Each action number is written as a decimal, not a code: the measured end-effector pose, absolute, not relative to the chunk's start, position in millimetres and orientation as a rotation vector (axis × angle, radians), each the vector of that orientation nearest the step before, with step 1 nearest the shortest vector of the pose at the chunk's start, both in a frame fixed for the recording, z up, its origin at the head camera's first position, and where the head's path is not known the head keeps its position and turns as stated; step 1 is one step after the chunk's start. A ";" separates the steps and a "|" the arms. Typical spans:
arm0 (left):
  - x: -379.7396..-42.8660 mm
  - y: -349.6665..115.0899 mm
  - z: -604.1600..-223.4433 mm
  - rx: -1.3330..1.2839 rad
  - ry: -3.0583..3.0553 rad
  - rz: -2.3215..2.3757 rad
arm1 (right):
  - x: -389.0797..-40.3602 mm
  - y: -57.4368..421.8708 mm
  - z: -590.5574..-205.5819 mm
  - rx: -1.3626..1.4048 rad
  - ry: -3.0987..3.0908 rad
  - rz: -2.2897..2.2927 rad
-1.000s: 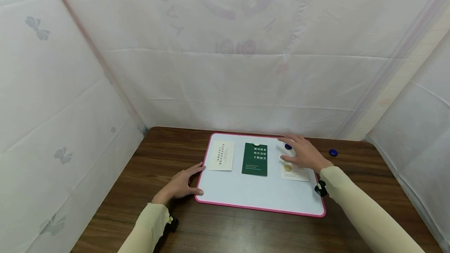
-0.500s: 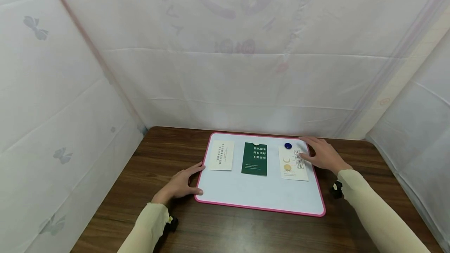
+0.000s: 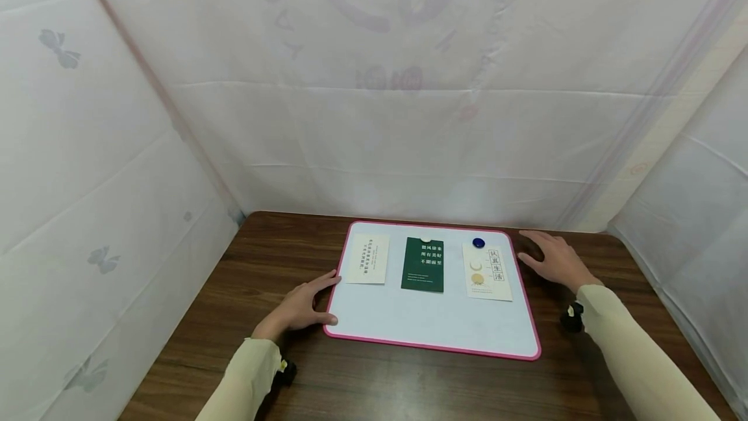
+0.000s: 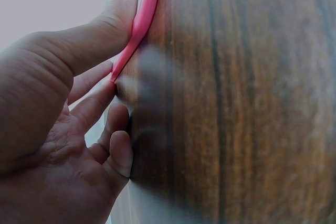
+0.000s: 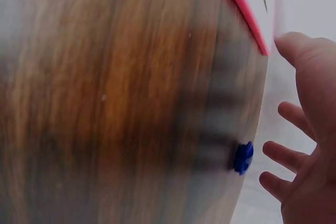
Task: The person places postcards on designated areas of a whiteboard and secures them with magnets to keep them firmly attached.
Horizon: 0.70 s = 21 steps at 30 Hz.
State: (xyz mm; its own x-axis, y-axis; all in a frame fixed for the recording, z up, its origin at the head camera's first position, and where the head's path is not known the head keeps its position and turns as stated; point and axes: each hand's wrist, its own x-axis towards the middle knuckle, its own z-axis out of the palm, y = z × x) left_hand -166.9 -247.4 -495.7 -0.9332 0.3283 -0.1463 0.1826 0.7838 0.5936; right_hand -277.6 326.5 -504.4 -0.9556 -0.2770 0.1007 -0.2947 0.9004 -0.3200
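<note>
A whiteboard (image 3: 432, 320) with a pink rim lies on the wooden table. My left hand (image 3: 298, 304) rests at its left edge, fingers spread; in the left wrist view the thumb lies along the pink rim (image 4: 147, 14). On the board are a white card (image 3: 368, 258) with writing, a green card (image 3: 423, 271) and a white moon-and-sun card (image 3: 491, 281). A round blue magnet (image 3: 478, 243) sits on that last card's top. My right hand (image 3: 558, 262), relaxed and holding nothing, hovers right of the board, near a second blue magnet (image 5: 244, 157) on the table, hidden in the head view.
The dark wooden table (image 3: 380, 388) extends around the board on all sides. White printed sheets (image 3: 374, 148) hang behind the table and at both sides.
My right hand has moved right, off the moon-and-sun card and past the board's edge, uncovering the card and its magnet. The table magnet is now covered in the head view. My left hand stays put.
</note>
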 end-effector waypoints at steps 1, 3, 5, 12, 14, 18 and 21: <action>-166.7 -247.3 -495.6 0.396 2.733 0.876 | -277.2 328.5 -505.5 0.445 -3.009 0.521; -166.4 -247.2 -495.7 0.394 2.730 0.880 | -275.9 332.7 -507.7 0.433 -3.006 0.523; -166.2 -247.1 -496.1 0.401 2.731 0.877 | -274.6 336.9 -509.2 0.423 -3.004 0.524; -166.6 -247.3 -496.1 0.402 2.725 0.884 | -273.5 345.6 -510.4 0.370 -3.019 0.531; -166.9 -247.3 -495.6 0.412 2.728 0.884 | -273.3 347.9 -511.1 0.356 -3.021 0.528; -166.6 -247.7 -494.9 0.419 2.731 0.878 | -273.6 353.3 -514.7 0.345 -3.018 0.528; -166.6 -247.8 -495.0 0.417 2.731 0.876 | -274.4 357.6 -517.0 0.341 -3.012 0.532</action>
State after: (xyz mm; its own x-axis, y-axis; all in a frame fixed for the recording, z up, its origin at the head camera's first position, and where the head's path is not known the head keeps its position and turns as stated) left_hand -166.6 -247.8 -495.0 -0.9297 0.3400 -0.1419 0.1940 0.7793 0.5959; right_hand -274.4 357.6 -517.0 -0.9735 -0.2054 0.1007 -0.2275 0.9159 -0.3308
